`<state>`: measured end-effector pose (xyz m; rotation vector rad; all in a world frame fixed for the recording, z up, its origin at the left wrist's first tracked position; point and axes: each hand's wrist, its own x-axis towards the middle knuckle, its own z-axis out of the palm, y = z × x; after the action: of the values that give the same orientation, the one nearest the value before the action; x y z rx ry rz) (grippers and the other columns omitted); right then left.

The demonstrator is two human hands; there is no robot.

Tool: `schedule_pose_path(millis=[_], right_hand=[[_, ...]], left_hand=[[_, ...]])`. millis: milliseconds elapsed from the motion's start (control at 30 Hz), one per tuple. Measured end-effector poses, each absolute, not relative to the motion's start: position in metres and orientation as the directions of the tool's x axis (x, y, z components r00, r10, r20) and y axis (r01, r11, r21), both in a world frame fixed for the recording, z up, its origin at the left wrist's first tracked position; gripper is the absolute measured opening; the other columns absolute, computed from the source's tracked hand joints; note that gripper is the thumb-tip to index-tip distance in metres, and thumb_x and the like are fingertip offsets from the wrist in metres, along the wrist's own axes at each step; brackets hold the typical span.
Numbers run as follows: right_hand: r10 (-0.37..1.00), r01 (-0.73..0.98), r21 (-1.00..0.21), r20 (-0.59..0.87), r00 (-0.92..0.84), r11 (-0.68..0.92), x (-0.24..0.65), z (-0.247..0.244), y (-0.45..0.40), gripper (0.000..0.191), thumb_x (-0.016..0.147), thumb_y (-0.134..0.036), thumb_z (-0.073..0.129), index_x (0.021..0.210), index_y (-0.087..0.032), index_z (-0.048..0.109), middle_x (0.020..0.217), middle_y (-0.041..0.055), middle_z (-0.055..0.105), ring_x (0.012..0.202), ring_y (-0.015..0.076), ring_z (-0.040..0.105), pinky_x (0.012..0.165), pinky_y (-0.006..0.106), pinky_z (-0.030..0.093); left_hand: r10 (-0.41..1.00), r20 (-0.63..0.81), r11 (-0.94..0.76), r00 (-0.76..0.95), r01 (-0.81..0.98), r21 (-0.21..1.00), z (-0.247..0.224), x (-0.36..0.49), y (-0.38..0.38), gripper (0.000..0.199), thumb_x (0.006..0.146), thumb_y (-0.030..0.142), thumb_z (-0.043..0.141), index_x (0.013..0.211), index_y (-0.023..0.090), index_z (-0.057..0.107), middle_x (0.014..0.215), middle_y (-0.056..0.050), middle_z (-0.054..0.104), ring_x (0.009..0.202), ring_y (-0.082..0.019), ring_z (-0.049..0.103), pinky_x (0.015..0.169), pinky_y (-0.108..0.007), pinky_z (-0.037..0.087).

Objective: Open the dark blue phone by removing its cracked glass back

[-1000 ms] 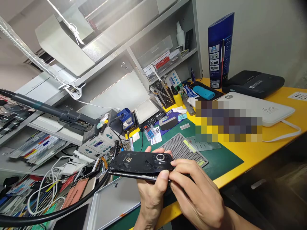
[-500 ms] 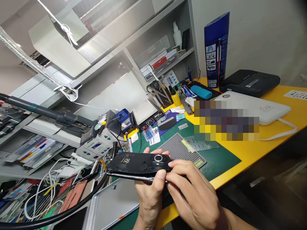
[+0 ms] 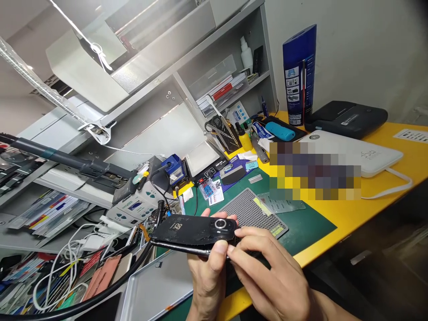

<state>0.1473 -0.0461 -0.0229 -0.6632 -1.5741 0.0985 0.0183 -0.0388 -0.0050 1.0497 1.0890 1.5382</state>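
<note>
A black rectangular smartphone (image 3: 195,236) (back cover (image 3: 182,228) gaping) is clamped by the left hand (image 3: 207,272) above the flat green mat (image 3: 301,240), towards its near edge, the camera end pinched by the right hand (image 3: 272,272).

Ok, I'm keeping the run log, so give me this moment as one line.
left hand: holds phone | right hand: at camera end | back cover: gap along near edge
</note>
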Motion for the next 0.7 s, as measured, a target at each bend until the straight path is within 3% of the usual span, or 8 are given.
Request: schedule_pose_path(millis=[133, 300, 700], right_hand=[[0.411, 0.333, -0.380, 0.911, -0.025, 0.863, 0.1569, -0.0242, -0.0451, 0.036, 0.084, 0.005, 0.059, 0.115, -0.007, 0.070, 0.101, 0.0120, 0.064, 0.113, 0.0247, 0.060, 0.098, 0.041, 0.057], [0.434, 0.275, -0.418, 0.901, 0.002, 0.866, 0.1589, -0.0263, -0.0477, 0.039, 0.080, 0.007, 0.056, 0.113, -0.008, 0.071, 0.099, 0.0104, 0.062, 0.109, 0.0230, 0.061, 0.098, 0.043, 0.056], [0.429, 0.435, -0.379, 0.903, -0.020, 0.817, 0.1572, -0.0253, -0.0391, 0.035, 0.082, 0.001, 0.060, 0.113, -0.014, 0.069, 0.092, 0.0077, 0.063, 0.097, 0.0215, 0.063, 0.087, 0.042, 0.057]], left_hand=[[0.985, 0.126, -0.152, -0.120, -0.237, 0.960, -0.0054, 0.0151, -0.0397, 0.065, 0.078, 0.042, 0.076, 0.136, 0.025, 0.052, 0.123, -0.009, 0.069, 0.113, -0.035, 0.068, 0.102, -0.053, 0.054], [0.992, 0.083, -0.108, -0.091, -0.311, 0.944, -0.0008, 0.0164, -0.0425, 0.061, 0.078, 0.044, 0.077, 0.133, 0.027, 0.056, 0.126, -0.007, 0.068, 0.115, -0.034, 0.068, 0.102, -0.050, 0.055], [0.993, 0.088, -0.106, -0.075, -0.276, 0.955, -0.0002, 0.0167, -0.0441, 0.064, 0.077, 0.045, 0.078, 0.134, 0.028, 0.055, 0.123, -0.008, 0.069, 0.115, -0.037, 0.067, 0.104, -0.057, 0.052]])
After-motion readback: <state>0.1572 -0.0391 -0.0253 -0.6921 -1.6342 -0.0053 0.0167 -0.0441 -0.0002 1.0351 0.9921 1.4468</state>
